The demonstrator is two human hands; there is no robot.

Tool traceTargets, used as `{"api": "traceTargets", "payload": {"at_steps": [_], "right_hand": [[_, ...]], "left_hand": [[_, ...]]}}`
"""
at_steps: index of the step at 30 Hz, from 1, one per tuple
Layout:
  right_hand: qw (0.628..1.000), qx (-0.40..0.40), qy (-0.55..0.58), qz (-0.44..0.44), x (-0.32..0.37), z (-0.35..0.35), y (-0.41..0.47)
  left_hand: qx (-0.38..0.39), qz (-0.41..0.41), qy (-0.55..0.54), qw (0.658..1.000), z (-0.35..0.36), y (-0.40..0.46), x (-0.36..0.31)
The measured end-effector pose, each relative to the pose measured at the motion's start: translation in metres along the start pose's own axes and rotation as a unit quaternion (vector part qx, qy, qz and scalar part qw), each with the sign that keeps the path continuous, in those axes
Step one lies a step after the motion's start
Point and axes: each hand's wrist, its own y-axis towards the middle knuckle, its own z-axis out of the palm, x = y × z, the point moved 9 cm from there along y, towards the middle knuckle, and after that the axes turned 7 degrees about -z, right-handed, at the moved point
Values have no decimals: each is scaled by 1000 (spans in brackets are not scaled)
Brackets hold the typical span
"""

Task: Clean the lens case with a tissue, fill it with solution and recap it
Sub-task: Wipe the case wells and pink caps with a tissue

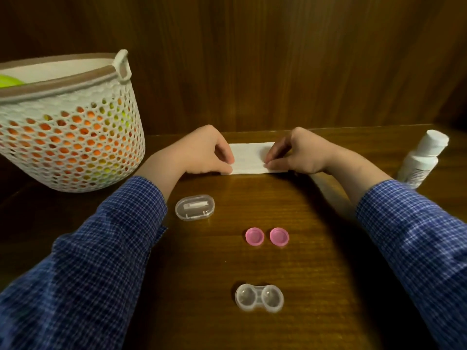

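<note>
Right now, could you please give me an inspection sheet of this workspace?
Surface: dark wooden table, no spills seen.
Job's things: folded tissue at the back; lens case open, nearest the person; two pink caps off, side by side; solution bottle capped, far right.
Clutter: small clear box; mesh basket at left.
Grippers: left hand and right hand press the tissue's ends.
Cables: nothing seen.
Surroundings: wood-panelled wall.
</note>
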Motion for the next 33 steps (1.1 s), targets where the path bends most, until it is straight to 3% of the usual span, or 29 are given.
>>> {"api": "traceTargets", "payload": {"at_steps": [17,24,33], "right_hand": [[998,-2,-58,11,-1,0,-2],[987,-92,-17,134,-26,-15,0],[980,-129,-21,148,-26,-14,-2]], "left_hand": [[2,0,3,1000,2,1,0],[-27,-42,-12,999,-1,6,7],[-33,-56,-6,998,3,5,11]]}}
